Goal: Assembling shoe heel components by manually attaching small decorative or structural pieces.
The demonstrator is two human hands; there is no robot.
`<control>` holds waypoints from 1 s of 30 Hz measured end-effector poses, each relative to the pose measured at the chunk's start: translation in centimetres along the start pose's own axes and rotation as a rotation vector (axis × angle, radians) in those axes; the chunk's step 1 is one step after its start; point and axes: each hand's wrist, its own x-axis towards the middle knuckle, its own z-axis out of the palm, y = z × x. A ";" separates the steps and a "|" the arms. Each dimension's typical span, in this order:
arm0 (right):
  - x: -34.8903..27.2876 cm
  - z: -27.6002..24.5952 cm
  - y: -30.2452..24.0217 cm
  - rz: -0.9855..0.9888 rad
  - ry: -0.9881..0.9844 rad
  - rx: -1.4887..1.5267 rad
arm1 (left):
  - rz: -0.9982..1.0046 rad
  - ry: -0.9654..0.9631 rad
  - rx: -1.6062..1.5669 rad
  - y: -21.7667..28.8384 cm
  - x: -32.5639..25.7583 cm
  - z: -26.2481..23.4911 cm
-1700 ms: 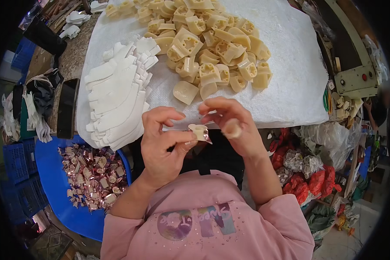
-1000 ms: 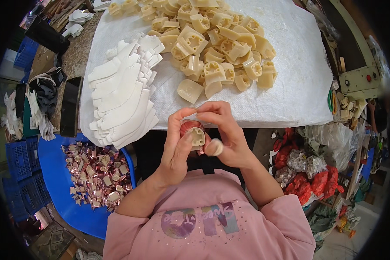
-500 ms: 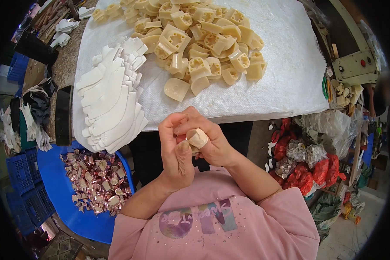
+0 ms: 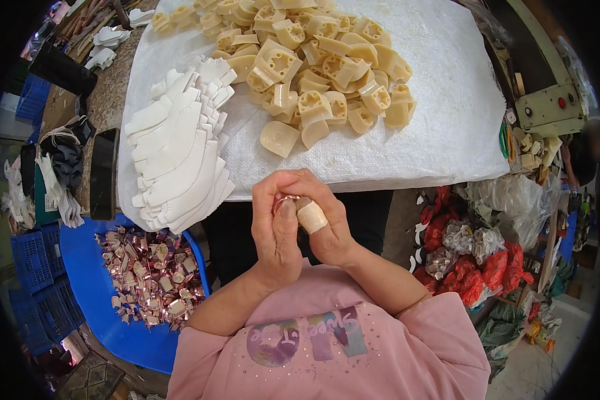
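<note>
My left hand (image 4: 275, 233) and my right hand (image 4: 331, 230) are closed together in front of my chest, just off the near edge of the table. Between the fingers shows a bit of a shiny pink piece (image 4: 282, 201); the rest of it is hidden by both hands. Beige tape wraps my right thumb. Beyond the hands lies a heap of beige plastic shoe heels (image 4: 279, 138). White curved cut sheets (image 4: 177, 157) overlap in a stack to the left of them.
A white woven cover (image 4: 447, 120) lies over the table. At the lower left, a blue basin (image 4: 83, 273) holds many metallic pink pieces (image 4: 157, 277). A dark phone-like slab (image 4: 105, 173) rests beside the cover. Red plastic bags (image 4: 493, 270) are piled at the right.
My hands have closed more tightly together, and the taped right thumb has tilted downward. A shiny pink edge shows more clearly between the fingers. The whole view has shifted slightly.
</note>
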 end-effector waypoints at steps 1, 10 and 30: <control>0.0 -0.1 -0.1 0.096 0.020 0.057 | 0.001 0.001 0.000 0.1 0.1 -0.1; 0.1 -0.6 -0.6 0.499 0.071 0.709 | 0.054 -0.250 0.030 0.4 0.1 -1.6; 1.5 -2.3 -1.7 0.465 -0.169 0.116 | -0.320 -0.323 -0.281 1.7 1.2 -1.4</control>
